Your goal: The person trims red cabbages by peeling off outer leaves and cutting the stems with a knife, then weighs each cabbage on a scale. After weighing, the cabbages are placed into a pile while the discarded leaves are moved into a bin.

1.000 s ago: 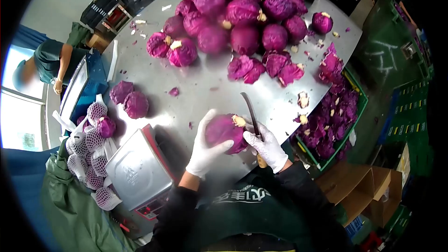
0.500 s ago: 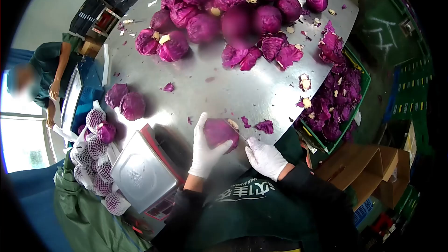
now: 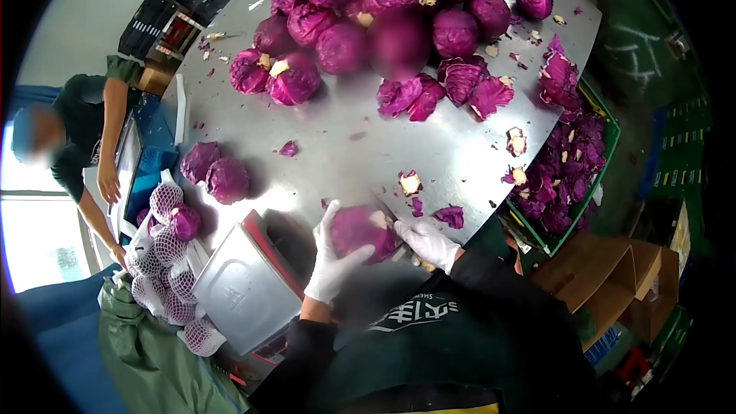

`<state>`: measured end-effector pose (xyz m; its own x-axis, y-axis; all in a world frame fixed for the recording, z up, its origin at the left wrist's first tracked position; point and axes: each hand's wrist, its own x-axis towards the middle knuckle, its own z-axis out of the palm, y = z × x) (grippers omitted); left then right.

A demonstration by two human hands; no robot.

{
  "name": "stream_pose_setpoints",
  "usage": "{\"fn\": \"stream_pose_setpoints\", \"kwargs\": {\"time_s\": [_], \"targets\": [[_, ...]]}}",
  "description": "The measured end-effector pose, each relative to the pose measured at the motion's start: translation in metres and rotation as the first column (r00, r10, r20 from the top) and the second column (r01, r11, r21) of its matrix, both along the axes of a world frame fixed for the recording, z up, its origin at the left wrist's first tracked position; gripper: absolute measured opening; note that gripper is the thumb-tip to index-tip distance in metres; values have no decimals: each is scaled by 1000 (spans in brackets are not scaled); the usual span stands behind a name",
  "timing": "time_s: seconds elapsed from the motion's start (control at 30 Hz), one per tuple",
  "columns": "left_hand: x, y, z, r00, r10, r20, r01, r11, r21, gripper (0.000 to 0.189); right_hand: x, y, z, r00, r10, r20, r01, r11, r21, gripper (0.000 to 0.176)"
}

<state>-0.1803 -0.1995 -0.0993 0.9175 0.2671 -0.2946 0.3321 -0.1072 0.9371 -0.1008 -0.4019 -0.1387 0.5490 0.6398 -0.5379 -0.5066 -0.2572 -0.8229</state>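
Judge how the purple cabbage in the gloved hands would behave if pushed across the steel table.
Round, so the cabbage would likely roll on the smooth table. It looks tightly packed, probably firm and heavy for its size.

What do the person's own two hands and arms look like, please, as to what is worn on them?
Both the left hand and the right hand wear thin, snug white gloves. Long black sleeves cover both arms nearly to the glove cuffs. A dark green apron with white printed characters covers the chest.
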Motion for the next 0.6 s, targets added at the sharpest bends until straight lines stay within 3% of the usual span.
{"fn": "stream_pose_setpoints", "kwargs": {"time_s": [0.07,0.1,0.13,0.17,0.2,0.23,0.27,0.3,0.33,0.43,0.47,0.5,0.57,0.6], "targets": [[-4,-6,14,999,-46,28,50,983,-177,103,-9,-4,-10,992,-72,-106,75,997,25,59],[2,-17,30,1000,9,26,1,930,-367,104,-4,-7,9,994,-86,-74,87,996,12,56],[4,-21,28,998,5,55,15,932,-363,103,1,-10,23,994,-101,-40,101,995,-4,54],[5,-24,26,996,2,86,29,932,-361,102,0,-9,3,933,-204,298,184,978,94,45],[6,-28,24,993,-1,117,43,932,-359,102,7,-13,4,864,-116,491,156,987,-42,41],[9,-32,25,991,-33,128,70,954,-291,106,8,-16,9,818,-142,558,172,985,-1,40],[12,-33,29,974,-174,144,180,983,-24,108,9,-19,16,765,-169,622,182,982,43,40],[16,-29,35,943,-311,121,275,929,247,109,12,-22,21,731,-133,669,163,986,18,39],[18,-25,39,901,-431,59,348,795,497,111,13,-23,23,696,-97,712,146,989,-7,39],[11,-5,44,865,-501,-36,432,706,562,114,16,-21,25,664,-77,743,111,994,4,37],[9,2,41,868,-496,-31,438,732,522,113,20,-18,25,665,-87,742,101,995,26,37],[7,9,39,871,-491,-26,442,757,481,113,23,-13,16,567,-115,816,110,992,64,34],[2,17,33,884,-465,-33,444,818,365,112,25,0,5,607,-128,784,101,991,84,31],[3,9,37,897,-441,-36,417,814,405,110,26,7,4,625,-137,768,100,990,95,30]]}}
